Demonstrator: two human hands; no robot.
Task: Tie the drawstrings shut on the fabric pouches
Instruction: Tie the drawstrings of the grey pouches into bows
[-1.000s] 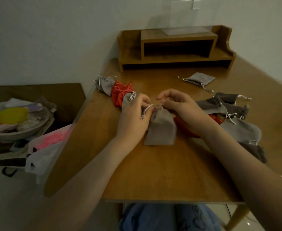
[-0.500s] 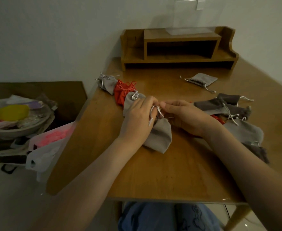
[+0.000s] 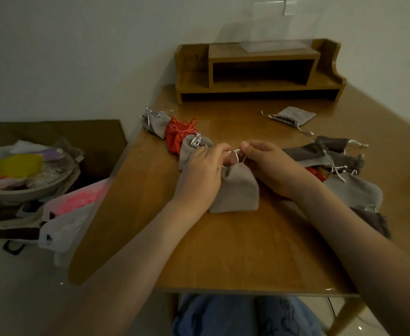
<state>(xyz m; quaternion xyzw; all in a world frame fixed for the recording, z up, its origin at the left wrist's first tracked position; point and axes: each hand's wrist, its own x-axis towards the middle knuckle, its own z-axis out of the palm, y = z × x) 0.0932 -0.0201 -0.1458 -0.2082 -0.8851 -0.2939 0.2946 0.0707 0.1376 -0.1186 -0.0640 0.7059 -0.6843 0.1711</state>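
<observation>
Pulling now: your left hand point(image 3: 199, 175) and right hand point(image 3: 271, 168) have lifted the white drawstring point(image 3: 236, 155), fingers point(image 3: 247, 147) pinching it, and the grey pouch point(image 3: 239, 190) straightens on the tabletop point(image 3: 223, 251), mouth cinched, knot looks unfinished.

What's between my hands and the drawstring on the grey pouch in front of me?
Nothing visible: the left hand and the right hand both pinch the white drawstring at the mouth of the grey pouch.

Home room: wooden desk point(image 3: 223, 251), shelf riser point(image 3: 259, 71)
</observation>
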